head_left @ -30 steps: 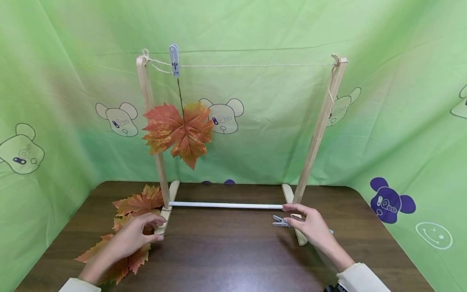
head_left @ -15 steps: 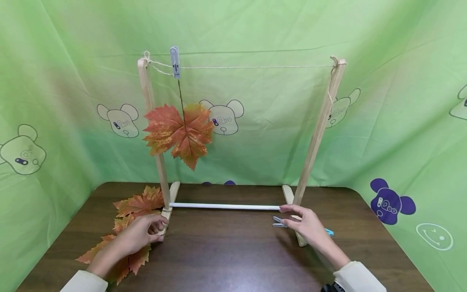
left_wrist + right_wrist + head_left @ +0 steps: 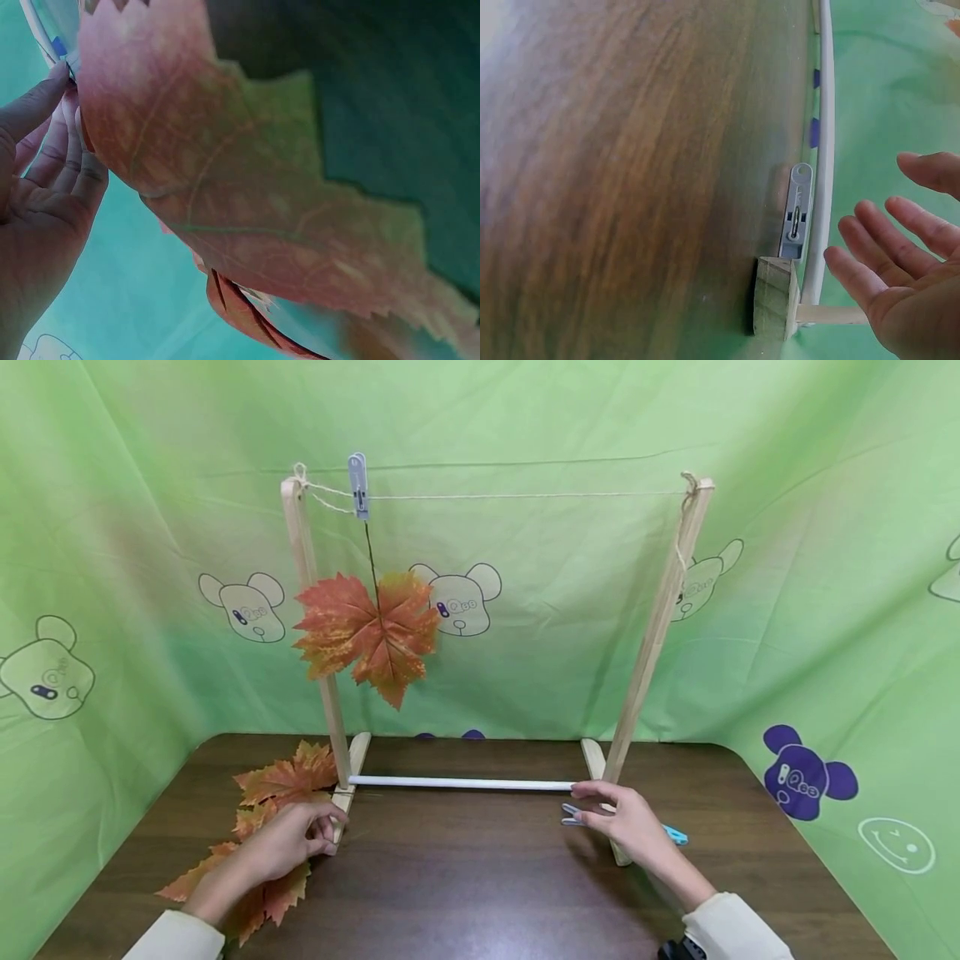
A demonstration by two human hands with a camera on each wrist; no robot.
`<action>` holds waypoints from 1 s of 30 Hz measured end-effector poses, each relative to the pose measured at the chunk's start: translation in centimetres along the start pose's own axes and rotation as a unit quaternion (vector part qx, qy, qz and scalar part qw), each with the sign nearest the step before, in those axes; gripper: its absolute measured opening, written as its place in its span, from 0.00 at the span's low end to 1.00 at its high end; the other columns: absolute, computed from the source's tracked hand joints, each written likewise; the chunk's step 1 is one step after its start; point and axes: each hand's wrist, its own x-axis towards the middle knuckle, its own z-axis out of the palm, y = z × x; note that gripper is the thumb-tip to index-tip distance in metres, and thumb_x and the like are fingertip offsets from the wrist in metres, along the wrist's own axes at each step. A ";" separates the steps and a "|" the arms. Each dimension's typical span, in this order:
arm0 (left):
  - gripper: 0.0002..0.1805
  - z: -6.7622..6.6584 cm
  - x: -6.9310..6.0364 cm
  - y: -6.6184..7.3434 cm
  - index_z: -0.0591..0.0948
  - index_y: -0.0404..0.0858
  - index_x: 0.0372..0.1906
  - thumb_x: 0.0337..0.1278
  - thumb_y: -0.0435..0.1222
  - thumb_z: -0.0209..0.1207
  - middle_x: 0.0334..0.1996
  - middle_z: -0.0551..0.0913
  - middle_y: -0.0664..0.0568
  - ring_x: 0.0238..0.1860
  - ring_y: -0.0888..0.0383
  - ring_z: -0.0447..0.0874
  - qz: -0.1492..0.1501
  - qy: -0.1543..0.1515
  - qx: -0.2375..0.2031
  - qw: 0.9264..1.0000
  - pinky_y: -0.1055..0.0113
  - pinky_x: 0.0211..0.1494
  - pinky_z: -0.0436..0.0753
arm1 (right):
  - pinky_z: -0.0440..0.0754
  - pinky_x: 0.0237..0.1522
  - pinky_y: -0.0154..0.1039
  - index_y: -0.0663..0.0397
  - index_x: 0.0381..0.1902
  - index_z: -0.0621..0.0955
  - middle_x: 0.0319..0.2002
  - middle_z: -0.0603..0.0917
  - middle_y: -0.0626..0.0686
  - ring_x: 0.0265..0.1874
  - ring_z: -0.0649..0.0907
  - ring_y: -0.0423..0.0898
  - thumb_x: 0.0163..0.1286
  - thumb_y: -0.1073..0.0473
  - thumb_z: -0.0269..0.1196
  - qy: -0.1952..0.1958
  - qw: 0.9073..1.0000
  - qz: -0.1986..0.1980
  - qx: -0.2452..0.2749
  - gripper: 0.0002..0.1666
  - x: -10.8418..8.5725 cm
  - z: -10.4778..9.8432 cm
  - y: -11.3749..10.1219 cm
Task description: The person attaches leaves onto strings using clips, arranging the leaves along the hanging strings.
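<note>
A grey clothespin [image 3: 358, 485] holds an orange-red leaf [image 3: 382, 627] by its stem on the string at the rack's left side. My left hand [image 3: 288, 843] lies over loose leaves [image 3: 288, 777] beside the left foot, thumb and fingertips close together; in the left wrist view the hand [image 3: 45, 157] is partly behind a leaf [image 3: 202, 165], and whether it pinches a stem is unclear. My right hand [image 3: 626, 822], thumb and fingers apart, hovers by another grey clothespin [image 3: 572, 815]. In the right wrist view the hand [image 3: 907, 262] holds nothing beside that clothespin [image 3: 798, 214].
The wooden rack has a left post [image 3: 330, 718], a right post [image 3: 648, 652], string [image 3: 525, 496] between their tops and a white bar [image 3: 457, 783] low down. A light-blue clothespin [image 3: 675, 835] lies behind the right forearm. Green printed cloth [image 3: 525, 410] surrounds the wooden table [image 3: 465, 877].
My left thumb and fingertips have drawn together near the left foot. My right hand has shifted slightly left, uncovering more of the light-blue clothespin. The hanging leaf stays in place.
</note>
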 end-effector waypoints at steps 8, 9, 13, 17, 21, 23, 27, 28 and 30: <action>0.11 0.0 0.0 -0.2 0.85 0.32 0.48 0.62 0.23 0.66 0.28 0.82 0.58 0.28 0.71 0.78 0.001 -0.014 0.006 1.000 0.72 0.32 0.80 | 0.87 0.56 0.47 0.74 0.56 0.82 0.52 0.88 0.68 0.52 0.89 0.61 0.64 0.71 0.71 -0.012 1.000 -0.004 -0.002 0.23 -0.1 0.0 0.0; 0.11 0.0 0.0 -0.2 0.86 0.32 0.48 0.62 0.23 0.66 0.28 0.82 0.58 0.28 0.71 0.78 0.002 -0.012 0.006 1.000 0.72 0.32 0.80 | 0.87 0.56 0.47 0.74 0.56 0.83 0.52 0.88 0.67 0.52 0.88 0.62 0.64 0.71 0.71 -0.012 1.000 -0.006 -0.011 0.23 -0.1 0.0 0.0; 0.09 -0.2 -0.2 -0.2 0.87 0.34 0.46 0.64 0.23 0.64 0.29 0.82 0.58 0.30 0.71 0.77 0.003 -0.005 0.006 1.000 0.72 0.33 0.80 | 0.86 0.57 0.50 0.71 0.55 0.84 0.52 0.89 0.66 0.53 0.88 0.63 0.63 0.69 0.72 -0.017 0.999 -0.012 -0.048 0.22 0.1 0.0 0.0; 0.07 -0.4 -0.3 -0.1 0.87 0.35 0.44 0.66 0.24 0.62 0.30 0.83 0.58 0.31 0.71 0.78 0.005 -0.006 0.004 1.000 0.72 0.34 0.81 | 0.86 0.56 0.51 0.70 0.55 0.84 0.52 0.88 0.66 0.53 0.88 0.63 0.63 0.69 0.72 -0.022 0.998 -0.010 -0.063 0.22 0.2 0.1 0.1; 0.07 -0.5 -0.2 0.0 0.87 0.34 0.44 0.67 0.24 0.62 0.30 0.83 0.57 0.31 0.70 0.79 0.011 -0.009 0.000 1.000 0.71 0.34 0.82 | 0.87 0.55 0.52 0.71 0.55 0.83 0.52 0.88 0.67 0.51 0.89 0.63 0.62 0.69 0.73 -0.029 0.997 -0.015 -0.071 0.23 0.5 0.2 0.4; 0.07 -0.6 -0.1 0.0 0.87 0.34 0.44 0.66 0.23 0.62 0.30 0.83 0.58 0.32 0.70 0.79 0.013 -0.007 0.005 1.000 0.71 0.35 0.82 | 0.87 0.53 0.51 0.72 0.55 0.83 0.51 0.88 0.67 0.51 0.89 0.62 0.61 0.70 0.73 -0.035 0.997 -0.015 -0.073 0.24 0.6 0.2 0.4; 0.08 -0.8 0.1 0.1 0.88 0.34 0.43 0.65 0.23 0.62 0.30 0.82 0.58 0.32 0.72 0.76 0.013 -0.006 0.017 1.000 0.72 0.35 0.81 | 0.88 0.48 0.43 0.72 0.55 0.83 0.49 0.89 0.65 0.48 0.89 0.59 0.60 0.70 0.73 -0.046 0.996 -0.007 -0.079 0.25 0.9 0.2 0.6; 0.08 -0.8 0.2 0.1 0.88 0.34 0.44 0.65 0.23 0.62 0.30 0.82 0.58 0.32 0.72 0.76 0.012 -0.005 0.019 1.000 0.72 0.35 0.80 | 0.87 0.47 0.41 0.72 0.55 0.83 0.48 0.89 0.65 0.47 0.88 0.58 0.60 0.70 0.72 -0.048 0.996 -0.005 -0.080 0.25 1.0 0.3 0.6; 0.09 -1.0 0.2 0.2 0.88 0.34 0.44 0.66 0.24 0.62 0.31 0.81 0.58 0.32 0.72 0.75 0.008 -0.006 0.020 1.000 0.72 0.35 0.79 | 0.87 0.46 0.39 0.72 0.55 0.83 0.47 0.89 0.63 0.46 0.88 0.56 0.59 0.71 0.72 -0.049 0.995 -0.003 -0.089 0.25 1.1 0.3 0.7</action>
